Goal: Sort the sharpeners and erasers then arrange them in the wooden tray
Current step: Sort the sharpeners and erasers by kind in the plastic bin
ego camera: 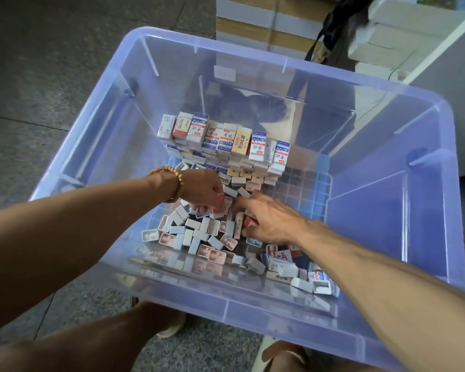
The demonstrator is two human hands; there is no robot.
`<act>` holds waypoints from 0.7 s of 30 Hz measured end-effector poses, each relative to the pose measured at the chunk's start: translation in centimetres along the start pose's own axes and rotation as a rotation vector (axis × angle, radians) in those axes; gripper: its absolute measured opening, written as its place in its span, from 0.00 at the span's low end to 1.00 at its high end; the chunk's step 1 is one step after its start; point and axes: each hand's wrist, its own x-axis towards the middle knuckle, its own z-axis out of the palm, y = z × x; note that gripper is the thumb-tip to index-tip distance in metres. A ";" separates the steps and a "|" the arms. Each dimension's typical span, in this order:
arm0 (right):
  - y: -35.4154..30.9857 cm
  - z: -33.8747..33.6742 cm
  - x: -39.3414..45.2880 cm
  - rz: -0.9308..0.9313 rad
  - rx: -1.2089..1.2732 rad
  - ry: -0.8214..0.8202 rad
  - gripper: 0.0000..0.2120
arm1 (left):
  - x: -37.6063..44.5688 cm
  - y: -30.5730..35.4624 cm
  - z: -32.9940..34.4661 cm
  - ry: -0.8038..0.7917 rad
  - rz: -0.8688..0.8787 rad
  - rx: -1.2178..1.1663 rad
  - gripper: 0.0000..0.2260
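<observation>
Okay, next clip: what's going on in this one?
A person is reaching both hands into a clear plastic bin on the floor. The left hand, with a bead bracelet on its wrist, is curled over some small pieces in the loose pile of sharpeners. The right hand is spread over the mixed pieces beside it. Behind the hands, wrapped erasers are already stacked in neat rows. No wooden tray is in view.

Your left hand [204, 191] and right hand [269, 218] reach into the translucent blue plastic bin [427, 197]: loose pastel rectangular sharpeners [196, 234], stacked paper-sleeved erasers [226, 140].
</observation>
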 end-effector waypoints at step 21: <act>-1.9 -3.5 -1.0 0.202 1.193 0.015 0.10 | -4.9 1.3 -1.8 0.156 0.001 -0.464 0.05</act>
